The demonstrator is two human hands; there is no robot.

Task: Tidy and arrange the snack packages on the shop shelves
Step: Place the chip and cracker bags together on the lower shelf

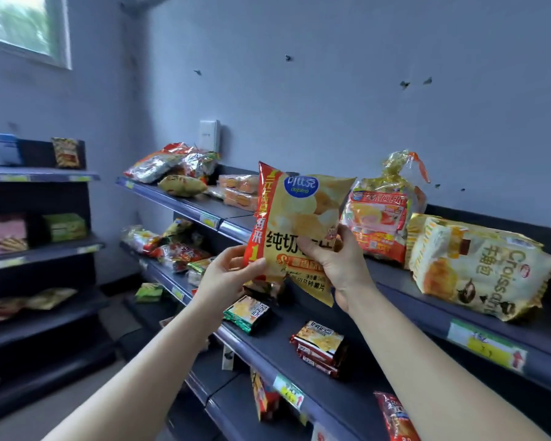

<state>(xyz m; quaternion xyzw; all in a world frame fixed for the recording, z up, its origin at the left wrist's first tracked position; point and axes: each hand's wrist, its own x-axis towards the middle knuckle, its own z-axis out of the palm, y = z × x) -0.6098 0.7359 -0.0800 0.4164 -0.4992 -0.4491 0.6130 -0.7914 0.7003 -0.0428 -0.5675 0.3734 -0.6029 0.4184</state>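
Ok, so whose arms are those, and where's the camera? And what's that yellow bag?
Those are a person's two bare arms; there is no robot here. The camera sits on the person's head and looks forward and down, so you see what they see. Both hands hold up one yellow potato chip bag. The left hand pinches its lower left edge, and the right hand grips its lower right side. Behind it are dark shop shelves. On the top shelf lie a croissant bag and a red-and-yellow bread pack. Small snack packets lie on the shelf below.
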